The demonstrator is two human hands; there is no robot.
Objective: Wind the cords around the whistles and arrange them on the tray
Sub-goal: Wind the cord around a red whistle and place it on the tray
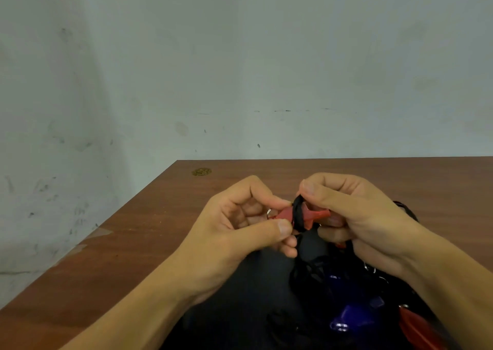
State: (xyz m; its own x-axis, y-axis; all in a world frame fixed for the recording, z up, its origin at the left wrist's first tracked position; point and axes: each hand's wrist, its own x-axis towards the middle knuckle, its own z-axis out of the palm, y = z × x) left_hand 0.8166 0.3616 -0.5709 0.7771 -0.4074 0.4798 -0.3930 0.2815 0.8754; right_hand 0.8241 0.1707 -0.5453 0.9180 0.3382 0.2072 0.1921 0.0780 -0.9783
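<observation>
A red whistle (286, 213) is held up between both hands above a dark tray (240, 291). My left hand (234, 232) pinches its ring end with thumb and fingers. Black cord (298, 213) is wrapped around the whistle's middle in several turns, and my right hand (354, 213) pinches that cord at the top while its lower fingers curl under the whistle's mouthpiece. On the tray below lie a blue whistle (349, 320), another red whistle (416, 323) and a tangle of loose black cords (312, 272).
The brown wooden table (149, 232) reaches a grey wall at the back. Its left edge runs diagonally toward me. A small round brass fitting (201, 171) sits near the far left corner.
</observation>
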